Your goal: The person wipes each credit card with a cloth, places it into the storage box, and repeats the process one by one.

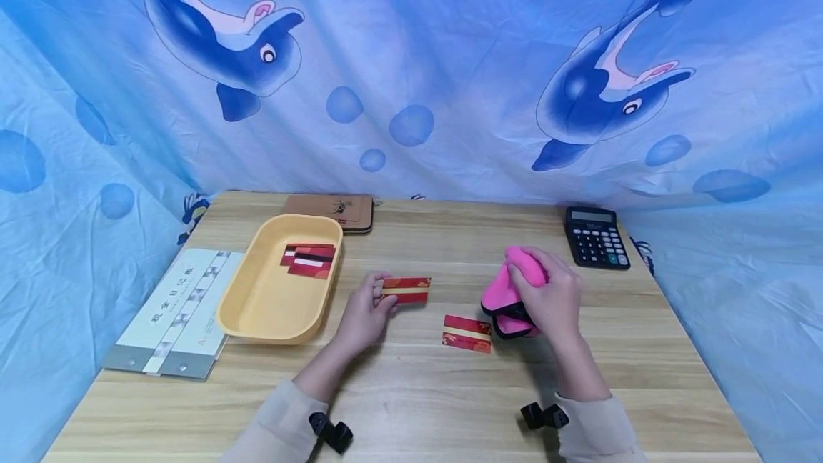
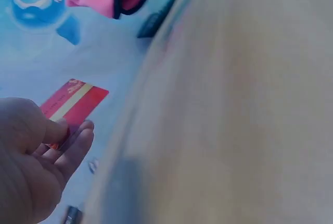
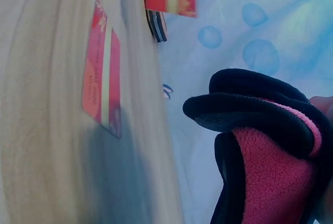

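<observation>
Between thumb and fingers, my left hand (image 1: 365, 314) pinches a red card with a gold stripe (image 1: 406, 290), raised over the middle of the table. The left wrist view shows the same card (image 2: 75, 104) at the fingertips. My right hand (image 1: 551, 293) grips a folded pink cloth with black edging (image 1: 508, 293); its fleecy side (image 3: 276, 177) fills the lower right of the right wrist view. A second red card (image 1: 466, 334) lies on the table just left of the cloth, apart from it. Two more red cards (image 1: 310, 261) with dark stripes overlap inside the yellow tray (image 1: 270, 316).
A pale notebook (image 1: 173, 306) lies at the left, next to the tray. Behind the tray is a brown leather-like case (image 1: 331, 211). A black calculator (image 1: 596, 238) sits at the back right. A blue dolphin-print curtain (image 1: 411, 56) encloses the wooden table (image 1: 437, 406).
</observation>
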Available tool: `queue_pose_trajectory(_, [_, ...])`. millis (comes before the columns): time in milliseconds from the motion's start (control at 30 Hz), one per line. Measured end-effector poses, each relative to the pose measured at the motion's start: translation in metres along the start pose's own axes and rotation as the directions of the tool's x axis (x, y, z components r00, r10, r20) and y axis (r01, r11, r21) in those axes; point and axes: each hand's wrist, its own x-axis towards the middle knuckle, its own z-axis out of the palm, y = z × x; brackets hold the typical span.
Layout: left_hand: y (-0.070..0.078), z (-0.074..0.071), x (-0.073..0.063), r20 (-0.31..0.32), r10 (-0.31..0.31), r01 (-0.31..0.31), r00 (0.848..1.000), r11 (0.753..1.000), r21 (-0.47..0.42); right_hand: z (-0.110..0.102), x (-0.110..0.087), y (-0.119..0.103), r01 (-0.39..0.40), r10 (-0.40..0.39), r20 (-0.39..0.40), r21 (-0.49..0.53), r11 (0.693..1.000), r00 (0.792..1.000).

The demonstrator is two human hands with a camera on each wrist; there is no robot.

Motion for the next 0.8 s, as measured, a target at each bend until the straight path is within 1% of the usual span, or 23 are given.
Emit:
queue_pose_trajectory(67, [0.01, 0.0, 0.008, 0.002, -0.047, 0.047, 0.999, 0.994, -0.098, 0.0, 0.002, -0.002, 0.014, -0.014, -0.007, 0.005, 1.0, 1.0])
queue_pose_trajectory(133, [0.022, 0.001, 0.016, 0.002, -0.09, 0.089, 0.996, 0.982, -0.164, 0.0, 0.004, -0.006, 0.028, -0.028, -0.012, 0.015, 0.999, 1.0])
queue_pose_trajectory(200, [0.033, 0.001, 0.024, 0.008, -0.112, 0.111, 0.994, 0.968, -0.225, 0.001, 0.007, -0.01, 0.046, -0.046, -0.015, 0.025, 0.999, 0.999])
queue_pose_trajectory(300, [0.049, 0.002, 0.033, 0.028, -0.139, 0.14, 0.99, 0.938, -0.316, 0.004, 0.011, -0.016, 0.076, -0.076, -0.02, 0.044, 0.996, 0.997])
queue_pose_trajectory(400, [0.062, 0.002, 0.04, 0.052, -0.142, 0.151, 0.988, 0.907, -0.394, 0.008, 0.015, -0.022, 0.107, -0.106, -0.015, 0.058, 0.993, 0.994])
queue_pose_trajectory(433, [0.065, 0.003, 0.042, 0.056, -0.136, 0.147, 0.989, 0.9, -0.41, 0.009, 0.015, -0.024, 0.113, -0.112, -0.013, 0.064, 0.992, 0.994])
queue_pose_trajectory(500, [0.07, 0.004, 0.045, 0.058, -0.127, 0.14, 0.99, 0.895, -0.424, 0.012, 0.017, -0.029, 0.125, -0.125, -0.005, 0.073, 0.989, 0.992])
queue_pose_trajectory(533, [0.072, 0.006, 0.046, 0.059, -0.124, 0.137, 0.991, 0.888, -0.44, 0.014, 0.018, -0.031, 0.131, -0.131, 0.0, 0.08, 0.988, 0.991])
queue_pose_trajectory(633, [0.076, 0.01, 0.049, 0.066, -0.11, 0.128, 0.992, 0.873, -0.47, 0.019, 0.02, -0.04, 0.151, -0.153, 0.014, 0.101, 0.983, 0.988])
queue_pose_trajectory(700, [0.079, 0.014, 0.049, 0.081, -0.101, 0.128, 0.992, 0.859, -0.496, 0.023, 0.021, -0.045, 0.168, -0.172, 0.026, 0.107, 0.98, 0.985])
queue_pose_trajectory(800, [0.084, 0.019, 0.047, 0.113, -0.068, 0.118, 0.991, 0.842, -0.527, 0.029, 0.023, -0.053, 0.188, -0.192, 0.043, 0.092, 0.978, 0.98])
